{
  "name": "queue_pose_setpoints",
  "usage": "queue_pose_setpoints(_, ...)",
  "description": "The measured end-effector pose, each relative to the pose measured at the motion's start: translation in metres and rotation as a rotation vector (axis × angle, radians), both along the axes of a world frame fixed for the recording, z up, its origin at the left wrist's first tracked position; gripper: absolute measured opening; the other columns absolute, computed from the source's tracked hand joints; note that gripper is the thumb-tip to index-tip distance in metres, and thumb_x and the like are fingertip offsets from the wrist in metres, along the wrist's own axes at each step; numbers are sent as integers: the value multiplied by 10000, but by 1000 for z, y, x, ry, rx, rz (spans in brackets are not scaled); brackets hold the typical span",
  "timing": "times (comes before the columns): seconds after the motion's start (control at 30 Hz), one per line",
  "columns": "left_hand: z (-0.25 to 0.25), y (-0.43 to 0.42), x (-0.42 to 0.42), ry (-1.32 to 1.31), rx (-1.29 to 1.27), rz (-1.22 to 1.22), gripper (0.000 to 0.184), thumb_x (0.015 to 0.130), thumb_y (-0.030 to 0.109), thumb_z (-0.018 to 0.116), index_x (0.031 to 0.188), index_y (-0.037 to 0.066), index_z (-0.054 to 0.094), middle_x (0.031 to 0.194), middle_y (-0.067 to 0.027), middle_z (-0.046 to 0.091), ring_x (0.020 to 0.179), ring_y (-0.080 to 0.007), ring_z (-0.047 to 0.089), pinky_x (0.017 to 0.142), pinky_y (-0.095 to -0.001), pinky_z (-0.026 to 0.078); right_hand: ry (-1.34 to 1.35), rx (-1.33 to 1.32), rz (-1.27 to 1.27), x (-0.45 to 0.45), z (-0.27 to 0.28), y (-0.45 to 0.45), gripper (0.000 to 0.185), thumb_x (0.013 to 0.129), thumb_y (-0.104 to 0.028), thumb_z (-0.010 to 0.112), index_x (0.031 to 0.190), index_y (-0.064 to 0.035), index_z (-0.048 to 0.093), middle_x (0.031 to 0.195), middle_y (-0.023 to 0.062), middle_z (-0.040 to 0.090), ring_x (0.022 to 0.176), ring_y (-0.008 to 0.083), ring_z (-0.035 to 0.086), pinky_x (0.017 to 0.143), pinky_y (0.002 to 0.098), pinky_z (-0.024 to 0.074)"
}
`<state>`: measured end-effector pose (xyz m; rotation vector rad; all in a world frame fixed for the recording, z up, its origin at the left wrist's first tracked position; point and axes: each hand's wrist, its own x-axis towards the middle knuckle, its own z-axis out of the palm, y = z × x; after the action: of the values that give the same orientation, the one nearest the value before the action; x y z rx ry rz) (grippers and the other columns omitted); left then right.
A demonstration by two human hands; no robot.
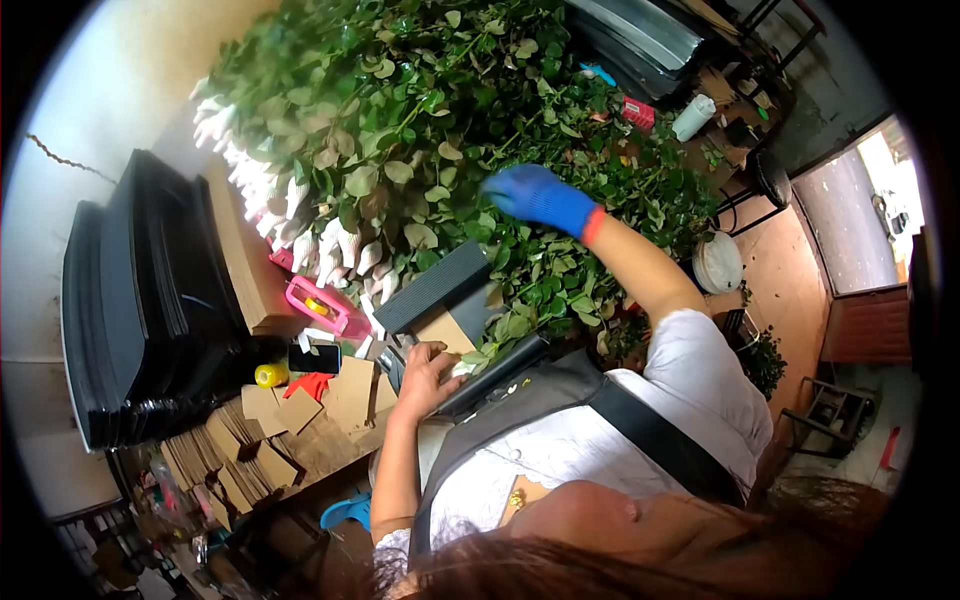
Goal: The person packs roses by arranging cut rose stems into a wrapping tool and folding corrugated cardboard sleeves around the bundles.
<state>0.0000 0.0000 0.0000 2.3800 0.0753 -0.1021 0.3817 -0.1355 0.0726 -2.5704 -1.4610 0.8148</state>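
Observation:
My left hand [430, 378], bare, lies with bent, parted fingers at the edge of a brown cardboard piece [446, 330]. A small white item [461, 368] shows between its thumb and fingers; no firm grip is visible. Just beyond is a dark ridged block [433, 287]. My right hand [530, 196], in a blue glove with an orange cuff, reaches over the pile of leafy green stems [400, 130]. Its fingertips are blurred against the leaves, and whether they hold a stem is unclear. White netted flower heads [340, 245] line the pile's left side.
Black trays [150, 300] are stacked at the left. A pink tape dispenser [325, 307], a phone [314, 358], yellow tape [270, 375] and cardboard pieces [235, 440] lie on the bench. A white bucket [718, 263] and a dark stool [768, 178] stand at the right.

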Motion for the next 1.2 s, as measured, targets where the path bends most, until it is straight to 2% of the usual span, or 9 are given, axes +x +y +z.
queue_pose_setpoints(0.17,-6,-3,-4,-6,-16,8,364,774,210,800,1114,110,718,1244,-180,554,1164,-375,473,1006,-454,402,-1023,510,93,45,-152,50,221,911,-258,577,1084,-173,685,1156,101,679,1075,297,639,939,452,491)
queue_pose_setpoints(0.3,1,-5,-2,-33,12,19,342,758,237,819,1070,114,753,1208,-176,561,1149,-356,498,996,-442,410,-462,66,151,29,-95,59,178,868,-232,621,1020,-158,677,1147,105,664,1008,298,626,863,467,483)
queue_pose_setpoints(0.37,1,-7,2,-58,0,52,289,767,260,816,997,93,769,1179,-170,573,1145,-351,502,987,-451,410,-614,473,104,33,-51,32,138,873,-230,622,981,-181,692,1079,79,657,1002,277,614,812,468,503)
queue_pose_setpoints(0.43,-2,-8,1,-111,13,50,282,767,265,815,981,87,772,1160,-168,579,1141,-349,505,981,-453,411,-905,852,93,22,13,-2,226,889,-145,613,1075,-230,712,1139,16,664,1040,248,614,997,412,476)
queue_pose_setpoints(0.77,-13,-10,-2,-163,16,90,288,711,243,858,939,81,789,1146,-146,597,1115,-340,527,938,-435,450,-431,607,136,0,53,-98,365,922,-179,638,1287,-190,652,1047,93,702,961,265,650,882,398,510)
queue_pose_setpoints(0.9,-8,-12,-1,-149,-8,97,287,721,242,856,951,84,789,1162,-147,593,1124,-340,525,951,-432,450,-556,1096,178,-15,75,-31,326,929,-267,636,1253,-268,669,946,30,690,907,233,643,857,396,487)
queue_pose_setpoints(1.03,-12,-10,-2,-132,27,70,285,743,251,842,979,98,791,1166,-141,592,1124,-337,525,964,-427,450,-555,1209,167,-49,93,27,330,893,-241,658,1221,-265,687,954,29,702,904,238,656,831,402,511)
queue_pose_setpoints(1.1,-17,-9,-3,-109,-18,91,301,736,260,844,988,105,794,1151,-143,593,1119,-333,527,970,-427,443,-719,1055,280,-60,96,44,416,918,-226,639,1328,-292,610,957,23,684,893,205,641,810,387,513)
queue_pose_setpoints(1.2,-12,-10,-2,-159,3,101,311,725,267,849,986,106,796,1138,-141,594,1111,-329,532,966,-426,441,-613,-59,382,-81,103,55,402,915,-233,650,1312,-269,600,906,12,665,803,200,650,728,389,524)
